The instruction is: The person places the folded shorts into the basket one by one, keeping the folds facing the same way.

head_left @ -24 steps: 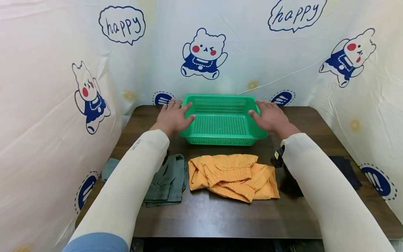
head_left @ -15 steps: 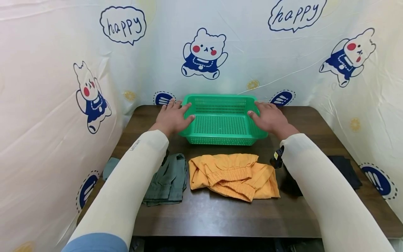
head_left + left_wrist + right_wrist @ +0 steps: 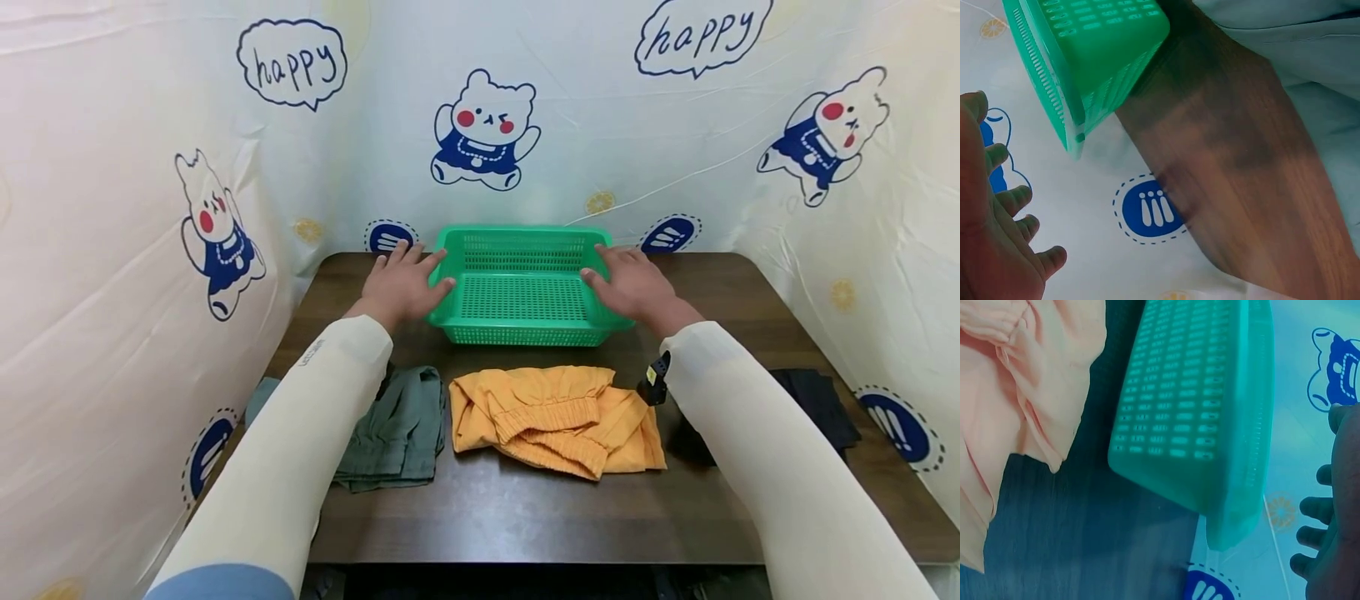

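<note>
A green perforated plastic basket (image 3: 522, 310) sits at the back of the table with nothing in it. Beside its left end is my left hand (image 3: 401, 290), fingers spread and straight; the left wrist view shows a gap between those fingers and the basket (image 3: 1104, 62). My right hand (image 3: 633, 287) is at the basket's right end, fingers extended, and in the right wrist view it too is apart from the basket (image 3: 1185, 412). Neither hand holds anything. In front of the basket lie folded orange pants or shorts (image 3: 555, 421) with a gathered waistband.
Folded dark green cloth (image 3: 401, 433) lies left of the orange garment, partly under my left arm. Black cloth (image 3: 817, 408) lies on the right, partly hidden by my right arm. A bit of grey-blue cloth (image 3: 260, 398) shows at the table's left edge. A printed curtain (image 3: 570, 108) surrounds the table.
Both hands have drawn back slightly toward me and shifted a little to the left. The basket and garments have stayed in place.
</note>
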`<state>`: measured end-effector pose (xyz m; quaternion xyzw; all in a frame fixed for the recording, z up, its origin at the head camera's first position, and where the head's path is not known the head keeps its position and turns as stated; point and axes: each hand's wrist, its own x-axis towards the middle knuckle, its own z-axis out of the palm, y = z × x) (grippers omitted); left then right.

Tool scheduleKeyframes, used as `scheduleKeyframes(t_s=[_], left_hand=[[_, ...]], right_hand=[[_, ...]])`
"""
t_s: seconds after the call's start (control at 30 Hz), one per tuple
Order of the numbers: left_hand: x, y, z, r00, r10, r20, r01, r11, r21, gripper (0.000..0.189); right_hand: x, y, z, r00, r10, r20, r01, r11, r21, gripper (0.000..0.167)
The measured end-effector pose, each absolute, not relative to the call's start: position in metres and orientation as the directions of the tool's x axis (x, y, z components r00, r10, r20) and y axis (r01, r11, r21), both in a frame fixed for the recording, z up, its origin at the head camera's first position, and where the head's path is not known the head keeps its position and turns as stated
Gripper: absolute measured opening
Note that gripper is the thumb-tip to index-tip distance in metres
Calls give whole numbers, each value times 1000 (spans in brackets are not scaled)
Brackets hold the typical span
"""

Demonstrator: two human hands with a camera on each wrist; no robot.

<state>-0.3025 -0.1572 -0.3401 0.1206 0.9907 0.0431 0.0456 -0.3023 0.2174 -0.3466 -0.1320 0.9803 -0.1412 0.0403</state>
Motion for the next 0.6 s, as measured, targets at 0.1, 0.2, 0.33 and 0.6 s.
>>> scheduleKeyframes(t_s=[0.1,0.2,0.33,0.6], left_hand=[[-299,-160,-342,-966,243,-84,235,967,103,72],[-298,-162,-346,-966,242,-88,233,967,103,71],[-295,-165,-348,-969,235,-75,227,969,99,69],[-291,-174,-351,-974,211,-89,199,973,119,70]], right_hand=[[-302,212,-348,-959,-279,-45,-255,922,-293,77],[-302,207,-349,-955,-295,-40,-271,917,-294,77],[-302,199,-351,-948,-317,-24,-296,908,-297,76],[-299,181,-354,-938,-347,-2,-331,895,-299,72]])
